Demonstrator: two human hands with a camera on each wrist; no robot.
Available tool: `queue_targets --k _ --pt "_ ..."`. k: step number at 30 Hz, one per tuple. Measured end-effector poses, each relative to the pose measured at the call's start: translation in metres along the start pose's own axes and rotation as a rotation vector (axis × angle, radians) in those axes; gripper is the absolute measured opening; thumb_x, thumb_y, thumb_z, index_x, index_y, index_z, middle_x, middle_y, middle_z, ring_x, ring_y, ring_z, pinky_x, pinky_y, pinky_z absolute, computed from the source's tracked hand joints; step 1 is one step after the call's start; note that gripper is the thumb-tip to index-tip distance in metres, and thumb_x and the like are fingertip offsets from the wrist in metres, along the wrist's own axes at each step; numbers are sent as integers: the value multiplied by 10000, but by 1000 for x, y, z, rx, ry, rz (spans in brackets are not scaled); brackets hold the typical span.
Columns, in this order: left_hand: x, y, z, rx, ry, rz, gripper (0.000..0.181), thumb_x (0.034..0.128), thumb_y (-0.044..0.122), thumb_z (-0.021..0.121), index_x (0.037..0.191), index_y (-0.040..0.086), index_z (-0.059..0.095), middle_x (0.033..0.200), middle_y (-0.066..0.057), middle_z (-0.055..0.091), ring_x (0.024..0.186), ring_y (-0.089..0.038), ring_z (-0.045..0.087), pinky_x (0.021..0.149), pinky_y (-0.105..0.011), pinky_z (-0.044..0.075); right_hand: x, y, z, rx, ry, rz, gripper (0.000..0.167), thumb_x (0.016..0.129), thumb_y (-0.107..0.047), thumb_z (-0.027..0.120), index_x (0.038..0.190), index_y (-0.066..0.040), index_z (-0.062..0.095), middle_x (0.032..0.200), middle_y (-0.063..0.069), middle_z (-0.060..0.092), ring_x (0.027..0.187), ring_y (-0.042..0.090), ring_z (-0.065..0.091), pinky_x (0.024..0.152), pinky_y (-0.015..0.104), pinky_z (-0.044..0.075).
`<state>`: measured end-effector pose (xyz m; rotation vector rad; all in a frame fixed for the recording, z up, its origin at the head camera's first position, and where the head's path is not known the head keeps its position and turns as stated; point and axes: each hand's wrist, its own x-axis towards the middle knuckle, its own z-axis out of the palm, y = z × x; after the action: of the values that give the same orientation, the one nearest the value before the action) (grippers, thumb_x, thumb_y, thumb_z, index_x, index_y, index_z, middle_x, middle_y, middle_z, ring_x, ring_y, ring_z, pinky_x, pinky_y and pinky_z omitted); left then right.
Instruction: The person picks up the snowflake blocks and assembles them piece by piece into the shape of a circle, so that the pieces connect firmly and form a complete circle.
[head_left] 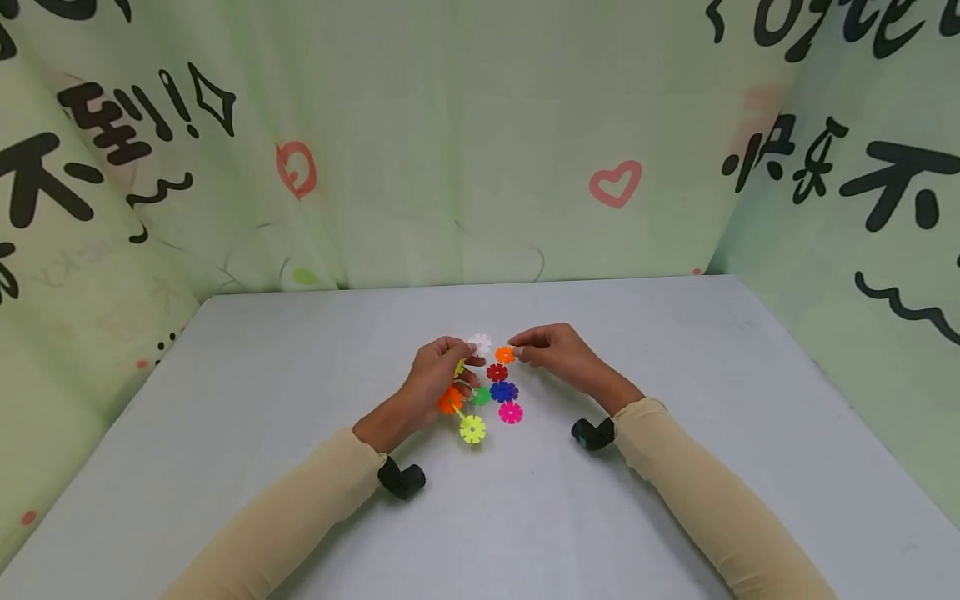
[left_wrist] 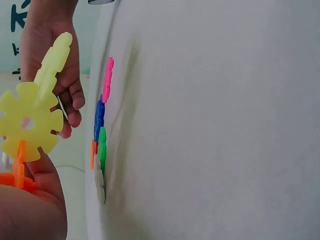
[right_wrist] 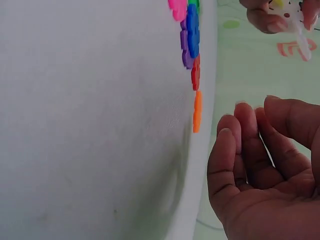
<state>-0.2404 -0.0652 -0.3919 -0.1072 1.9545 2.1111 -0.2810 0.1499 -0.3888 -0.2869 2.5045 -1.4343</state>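
Note:
My left hand (head_left: 438,367) grips a joined piece made of slotted plastic flower discs. Yellow discs (left_wrist: 45,125), an orange disc (head_left: 451,402) and a white disc (head_left: 480,342) belong to it. Past the fingers, a yellow disc (head_left: 467,435) sticks out toward the near side. To the right is my right hand (head_left: 558,350), its fingers loosely bent and nothing between them in the right wrist view. Closest to its fingertips lies a loose orange disc (right_wrist: 197,112). Part of the joined piece is hidden behind the left fingers.
Between the hands, loose discs lie on the white table (head_left: 675,375): red (head_left: 497,372), blue (head_left: 504,392), pink (head_left: 511,412), green (head_left: 482,396), and purple (right_wrist: 186,47). A whitish disc (left_wrist: 100,182) lies there too. Printed curtains (head_left: 465,150) hang behind the table.

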Motion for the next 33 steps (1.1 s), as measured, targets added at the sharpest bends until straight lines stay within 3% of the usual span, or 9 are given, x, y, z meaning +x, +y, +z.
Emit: queue_targets --k 5,10,15,25,33 --pt "0 -1 1 -4 21 -25 340 1011 247 488 1282 49 546 1121 -179 634 689 -177 584 611 -230 518 11 1 -1 -72 -6 12 278 944 -159 639 1204 -72 686 1169 75 665 1062 240 589 904 365 495" --pt "1 -2 0 -30 25 -35 297 990 205 485 1182 7 595 1110 -193 620 661 -170 565 603 -222 506 20 -2 1 -112 -10 43 283 938 -151 643 1204 -64 685 1176 87 657 1073 252 578 913 364 490" --pt "2 -1 0 -84 30 -43 251 948 151 503 1104 -24 595 964 -131 604 593 -141 477 534 -196 432 27 -3 3 -128 -14 82 270 931 -123 636 1188 -62 691 1179 93 651 1098 262 559 928 361 479" --pt "5 -3 -5 -35 46 -97 350 999 352 551 1183 59 601 898 -70 587 582 -139 453 497 -188 394 34 -4 11 -227 -61 -13 311 879 -72 687 1186 -28 675 1063 84 655 972 242 574 856 327 505" --pt "8 -7 -1 -8 19 -123 342 1011 336 530 1195 53 584 905 -72 592 592 -139 458 497 -185 403 33 -5 12 -375 -96 6 328 885 -68 687 1206 0 666 1122 109 651 1033 261 573 943 359 475"
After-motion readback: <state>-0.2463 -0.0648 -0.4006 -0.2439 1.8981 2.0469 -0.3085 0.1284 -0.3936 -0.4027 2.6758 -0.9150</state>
